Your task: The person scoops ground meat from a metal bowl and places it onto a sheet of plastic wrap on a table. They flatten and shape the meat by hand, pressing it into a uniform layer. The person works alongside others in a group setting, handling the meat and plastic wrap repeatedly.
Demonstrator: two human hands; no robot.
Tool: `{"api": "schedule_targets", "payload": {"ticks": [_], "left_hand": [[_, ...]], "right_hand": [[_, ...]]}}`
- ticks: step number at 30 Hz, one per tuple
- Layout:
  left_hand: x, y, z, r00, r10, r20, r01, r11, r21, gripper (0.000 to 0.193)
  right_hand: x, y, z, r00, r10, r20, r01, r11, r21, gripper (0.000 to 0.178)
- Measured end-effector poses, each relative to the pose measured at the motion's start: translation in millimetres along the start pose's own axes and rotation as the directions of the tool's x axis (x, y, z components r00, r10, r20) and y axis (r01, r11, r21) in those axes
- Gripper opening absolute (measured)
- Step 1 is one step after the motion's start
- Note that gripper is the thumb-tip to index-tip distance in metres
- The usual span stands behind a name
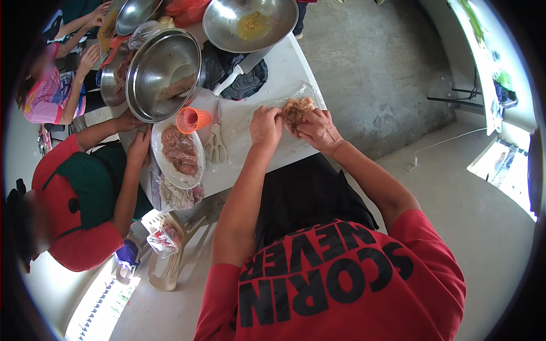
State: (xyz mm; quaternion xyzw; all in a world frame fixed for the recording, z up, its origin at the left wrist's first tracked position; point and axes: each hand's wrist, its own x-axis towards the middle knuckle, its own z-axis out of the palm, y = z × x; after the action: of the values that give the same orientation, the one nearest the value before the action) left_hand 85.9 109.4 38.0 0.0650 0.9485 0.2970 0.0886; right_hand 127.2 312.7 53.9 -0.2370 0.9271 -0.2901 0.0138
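Observation:
A lump of brownish ground meat mixture (296,115) lies at the right end of the white table, on a crumpled sheet of clear plastic (307,91). My left hand (265,126) grips its left side with curled fingers. On the other side, my right hand (320,131) has its fingers bent over the lump, pressing into it. The fingertips are partly hidden by the meat and plastic. Left of my hands, kitchen scissors (216,146) with white handles rest beside an orange cup (193,120). A white-handled knife (236,77) lies farther back on a black plastic bag (255,80).
An oval white plate (185,183) holds raw meat slices. A steel bowl (136,85) contains a meat roll; another large bowl (219,31) has yellow residue. A co-worker in a red shirt (85,247) stands at the left, hands near the plate. A plastic chair (165,278) stands below the table.

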Motion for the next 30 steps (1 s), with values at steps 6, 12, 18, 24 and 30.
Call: {"api": "schedule_targets", "payload": {"ticks": [6,12,18,24,30], "left_hand": [[1,2,-3,0.996,0.057,-0.075,-0.060,0.997,-0.045,0.026],[6,1,2,0.995,0.102,0.012,-0.102,0.995,0.019,0.033],[12,11,-4,0.983,0.179,-0.035,-0.180,0.984,-0.020,0.039],[17,16,-2,0.969,0.237,0.065,-0.238,0.971,0.014,0.036],[13,23,-9,0.973,0.226,0.040,-0.226,0.974,0.012,0.042]], "right_hand": [[16,-3,3,0.993,0.028,-0.119,-0.030,1.000,-0.010,0.015],[20,-3,2,0.986,0.047,-0.157,-0.044,0.999,0.022,0.014],[-7,3,-26,0.995,0.052,-0.086,-0.053,0.999,-0.008,0.015],[-12,7,-6,0.996,0.032,-0.086,-0.033,0.999,-0.009,0.010],[-10,2,3,0.994,0.071,-0.087,-0.071,0.997,0.007,0.014]]}}
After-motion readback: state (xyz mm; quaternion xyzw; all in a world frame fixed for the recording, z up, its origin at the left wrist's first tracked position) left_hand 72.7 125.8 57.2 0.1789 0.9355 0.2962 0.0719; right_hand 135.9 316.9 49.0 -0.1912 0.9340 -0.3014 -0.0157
